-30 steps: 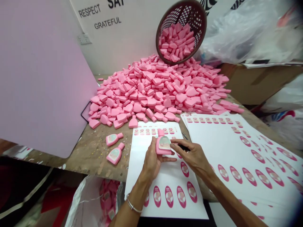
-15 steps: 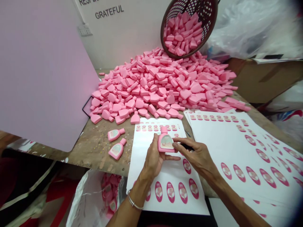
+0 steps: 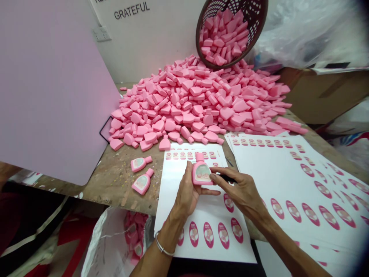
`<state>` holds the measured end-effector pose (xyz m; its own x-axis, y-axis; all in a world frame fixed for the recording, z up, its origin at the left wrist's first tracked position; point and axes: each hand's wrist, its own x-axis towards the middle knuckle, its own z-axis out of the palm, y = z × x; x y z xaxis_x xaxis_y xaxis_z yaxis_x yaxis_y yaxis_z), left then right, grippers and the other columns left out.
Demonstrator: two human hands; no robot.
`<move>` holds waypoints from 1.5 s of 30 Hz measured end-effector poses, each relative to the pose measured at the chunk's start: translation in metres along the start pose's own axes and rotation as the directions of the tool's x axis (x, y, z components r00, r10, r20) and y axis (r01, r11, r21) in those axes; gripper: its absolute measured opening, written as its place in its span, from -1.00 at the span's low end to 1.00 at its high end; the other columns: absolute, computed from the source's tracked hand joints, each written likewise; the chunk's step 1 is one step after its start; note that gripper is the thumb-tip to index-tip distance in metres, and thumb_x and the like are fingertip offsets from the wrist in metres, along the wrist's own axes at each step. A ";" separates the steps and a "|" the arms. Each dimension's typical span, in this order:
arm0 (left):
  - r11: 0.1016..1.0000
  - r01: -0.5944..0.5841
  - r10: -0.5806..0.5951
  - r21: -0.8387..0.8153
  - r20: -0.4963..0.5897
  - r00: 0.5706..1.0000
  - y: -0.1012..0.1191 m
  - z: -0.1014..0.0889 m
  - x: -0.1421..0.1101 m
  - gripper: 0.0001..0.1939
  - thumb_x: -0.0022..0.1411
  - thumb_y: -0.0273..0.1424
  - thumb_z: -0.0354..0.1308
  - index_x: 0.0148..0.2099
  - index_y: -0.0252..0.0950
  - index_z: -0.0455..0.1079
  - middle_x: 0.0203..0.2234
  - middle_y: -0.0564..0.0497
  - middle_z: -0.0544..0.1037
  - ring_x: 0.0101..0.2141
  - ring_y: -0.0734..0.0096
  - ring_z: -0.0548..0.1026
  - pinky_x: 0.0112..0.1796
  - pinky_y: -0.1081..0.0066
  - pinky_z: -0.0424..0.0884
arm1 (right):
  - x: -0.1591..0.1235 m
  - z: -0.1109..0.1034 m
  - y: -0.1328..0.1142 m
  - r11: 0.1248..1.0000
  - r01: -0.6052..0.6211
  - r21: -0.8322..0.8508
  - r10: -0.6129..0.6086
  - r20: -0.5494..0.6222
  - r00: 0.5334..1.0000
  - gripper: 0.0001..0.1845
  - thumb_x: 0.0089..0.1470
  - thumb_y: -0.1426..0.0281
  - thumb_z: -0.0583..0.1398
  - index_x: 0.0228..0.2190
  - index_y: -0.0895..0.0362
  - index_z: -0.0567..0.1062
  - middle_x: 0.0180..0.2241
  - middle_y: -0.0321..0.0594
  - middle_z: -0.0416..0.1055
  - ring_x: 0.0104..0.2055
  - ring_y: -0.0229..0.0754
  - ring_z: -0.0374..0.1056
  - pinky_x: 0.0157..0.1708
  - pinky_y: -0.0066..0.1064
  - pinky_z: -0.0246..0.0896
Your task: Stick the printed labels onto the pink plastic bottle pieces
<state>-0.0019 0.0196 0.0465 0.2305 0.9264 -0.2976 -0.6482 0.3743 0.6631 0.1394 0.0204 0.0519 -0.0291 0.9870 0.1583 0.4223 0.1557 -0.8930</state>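
My left hand (image 3: 186, 192) grips a small pink bottle (image 3: 198, 181) upright between thumb and fingers, over a sheet of stickers. A pale picture label (image 3: 203, 172) sits on the bottle's front face. With thumb and forefinger, my right hand (image 3: 239, 188) touches the right edge of that label. A slim black tool (image 3: 228, 178) is held in the same hand; most of it is hidden by the fingers. Beneath both hands lies the white sticker sheet (image 3: 184, 246), with oval pink stickers along its lower part. Two labelled pink bottles (image 3: 142, 183) rest on the table to the left.
A large heap of pink bottles (image 3: 187, 104) covers the back of the table (image 3: 115, 184). Above it tilts a brown basket (image 3: 198, 42) of more bottles. More sticker sheets (image 3: 259, 169) lie right. An open white bag (image 3: 98, 238) with labelled bottles stands below the left edge.
The view has shifted very slightly. Both hands stay around the bottle, with the right thumb and forefinger still at the label's edge.
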 end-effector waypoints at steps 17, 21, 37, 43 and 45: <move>0.991 -0.039 0.021 0.128 0.141 0.990 0.006 -0.006 -0.022 -0.77 0.12 -0.41 0.20 -0.16 -0.37 0.34 -0.30 -0.08 0.47 -0.31 0.36 0.47 -0.25 0.22 0.51 | 0.011 -0.026 0.005 0.944 0.002 -0.330 -0.007 -0.012 1.000 -0.31 -0.07 0.03 0.23 0.05 0.08 0.31 -0.09 -0.01 0.41 -0.11 0.03 0.38 -0.19 -0.17 0.29; 0.991 0.030 -0.052 0.130 0.172 0.984 0.001 -0.001 -0.030 -0.62 0.00 -0.53 0.27 -0.08 -0.30 0.35 -0.35 0.04 0.45 -0.33 0.43 0.46 -0.24 0.28 0.51 | 0.013 0.005 -0.004 0.996 -0.085 -0.030 0.089 0.131 0.987 -0.11 -0.29 0.13 0.36 0.09 0.06 0.24 0.00 -0.07 0.33 -0.08 -0.05 0.35 -0.17 -0.27 0.32; 0.781 -0.149 0.404 0.606 -0.309 0.861 0.022 -0.075 -0.042 -0.68 0.20 -0.10 0.06 -0.24 -0.26 0.40 -0.31 -0.11 0.52 -0.24 0.19 0.49 -0.17 0.28 0.38 | 0.049 -0.018 0.045 0.973 -0.095 -0.213 0.098 0.003 0.995 -0.51 -0.03 0.00 0.17 -0.24 0.14 0.49 -0.35 -0.16 0.51 -0.36 -0.11 0.40 -0.37 -0.32 0.28; 0.266 0.204 0.680 0.942 -0.333 0.654 0.042 -0.118 -0.039 -0.64 0.33 -0.25 -0.19 -0.14 -0.30 0.38 -0.37 -0.21 0.55 -0.28 0.05 0.51 -0.28 0.25 0.29 | 0.097 0.071 0.000 0.873 0.138 -0.468 -0.019 0.250 0.968 -0.63 0.09 0.10 0.08 -0.23 0.08 0.46 -0.28 -0.15 0.51 -0.25 -0.08 0.42 -0.33 -0.33 0.23; 0.125 0.332 0.697 0.935 -0.321 0.642 0.046 -0.119 -0.039 -0.63 0.34 -0.30 -0.23 -0.16 -0.33 0.37 -0.37 -0.24 0.54 -0.32 0.03 0.51 -0.32 0.25 0.27 | 0.112 0.109 -0.016 0.847 0.096 -0.522 0.009 0.195 0.981 -0.53 0.03 0.05 0.13 -0.19 0.15 0.43 -0.26 -0.03 0.49 -0.19 0.02 0.40 -0.31 -0.28 0.21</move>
<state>-0.1272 -0.0044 0.0065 -0.5368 0.8422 0.0504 0.6738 0.3920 0.6264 0.0309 0.1334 0.0376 -0.2014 0.9773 0.0657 0.8283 0.2057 -0.5211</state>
